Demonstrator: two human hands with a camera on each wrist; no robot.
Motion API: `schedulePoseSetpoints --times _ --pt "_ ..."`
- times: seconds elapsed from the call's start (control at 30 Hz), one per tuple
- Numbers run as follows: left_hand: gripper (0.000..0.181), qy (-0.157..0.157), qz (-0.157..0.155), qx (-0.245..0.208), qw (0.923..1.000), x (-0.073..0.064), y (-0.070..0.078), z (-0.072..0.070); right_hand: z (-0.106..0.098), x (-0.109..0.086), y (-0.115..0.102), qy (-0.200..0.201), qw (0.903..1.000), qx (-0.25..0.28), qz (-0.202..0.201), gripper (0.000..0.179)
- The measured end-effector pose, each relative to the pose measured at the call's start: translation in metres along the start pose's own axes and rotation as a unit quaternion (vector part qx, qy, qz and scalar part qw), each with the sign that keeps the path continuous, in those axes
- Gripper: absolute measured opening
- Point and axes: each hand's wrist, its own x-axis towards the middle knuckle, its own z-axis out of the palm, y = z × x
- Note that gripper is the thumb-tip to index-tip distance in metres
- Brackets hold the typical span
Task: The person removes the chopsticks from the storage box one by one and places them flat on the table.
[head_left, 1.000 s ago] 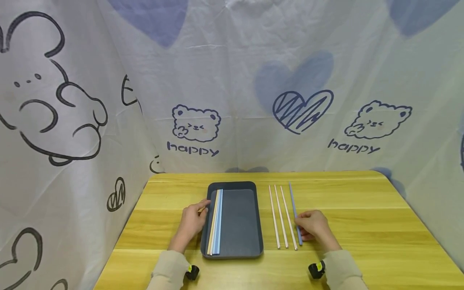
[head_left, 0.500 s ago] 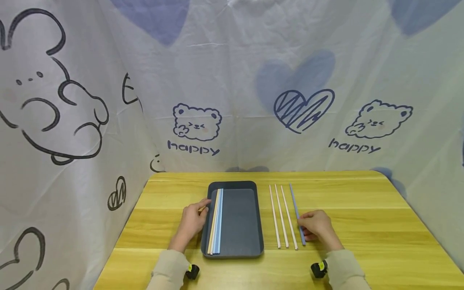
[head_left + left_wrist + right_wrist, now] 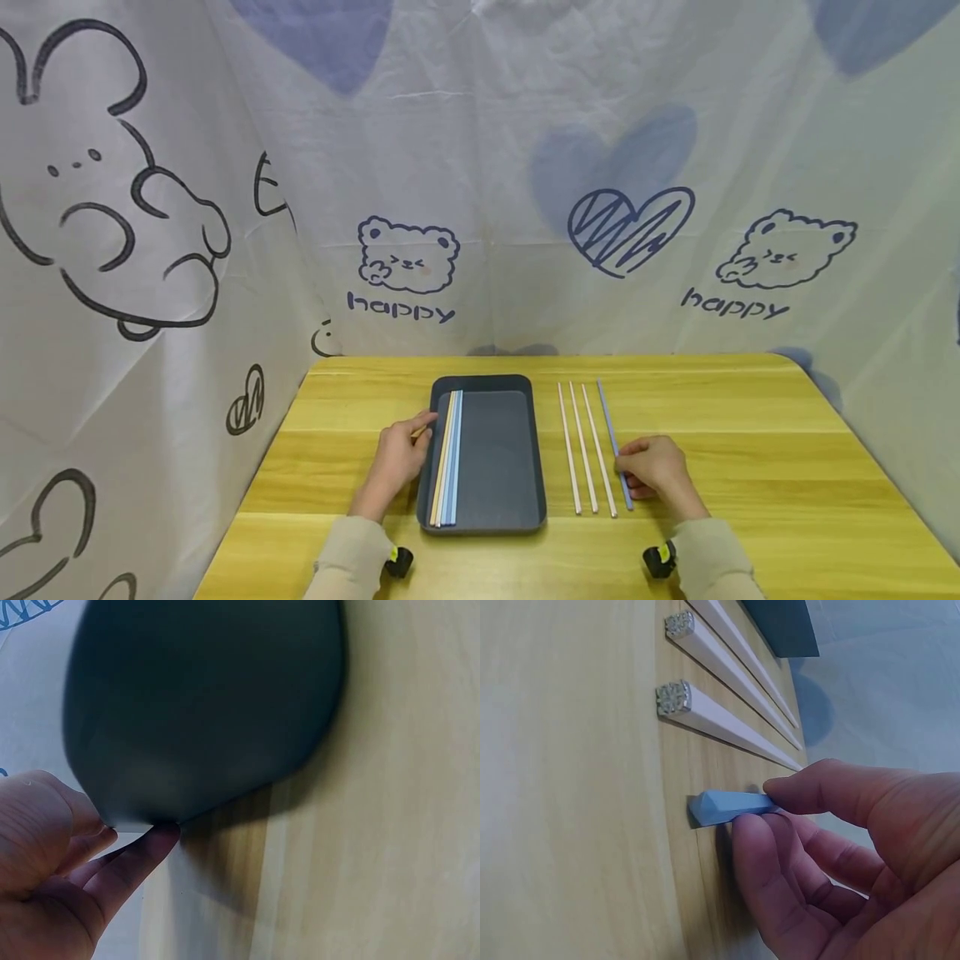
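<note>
In the head view my right hand [image 3: 654, 465] pinches a blue chopstick [image 3: 607, 414] near its lower end. The right wrist view shows the blue chopstick [image 3: 727, 808] between thumb and fingertips, slightly over the wood. Left of it lie three white chopsticks [image 3: 587, 433], side by side; their thick ends [image 3: 675, 699] bear silvery patterned caps. My left hand [image 3: 399, 454] holds the left rim of a dark grey tray [image 3: 498, 467], and the left wrist view has its fingertips at the tray's edge [image 3: 202, 712]. Several yellow and light blue chopsticks [image 3: 447, 458] lie along the tray's left side.
A wooden table [image 3: 787, 467] carries everything. Behind it and along the sides hangs a pale cloth [image 3: 495, 167] printed with hearts and bears. A small black device [image 3: 660, 560] is at the right wrist, another black device [image 3: 399, 562] at the left.
My right hand has shifted slightly right with the lower end of the blue chopstick, then stays nearly still. The left hand and the tray keep their places.
</note>
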Motion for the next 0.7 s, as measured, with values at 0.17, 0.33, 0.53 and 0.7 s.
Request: schedulePoseSetpoints --times 0.17,0.33,0.53,0.7 --pt "0.036 -0.002 0.002 -0.010 0.9999 -0.0009 -0.0015 0.0005 0.0014 0.0001 0.0021 0.003 1.0000 0.000 -0.005 0.023" --pt "0.035 0.004 0.013 -0.010 0.9999 -0.0022 -0.0024 0.0014 0.0024 0.0006 0.0047 0.006 0.9999 -0.005 -0.009 0.022" --pt "0.034 0.016 0.022 0.001 0.9996 -0.0031 -0.0034 0.0032 0.0033 -0.0003 0.0064 0.006 0.9998 -0.012 -0.011 0.022" --pt "0.034 0.015 0.020 0.001 0.9997 -0.0039 -0.0034 0.0041 0.0035 -0.0014 0.0068 0.008 0.9997 -0.015 -0.017 0.023"
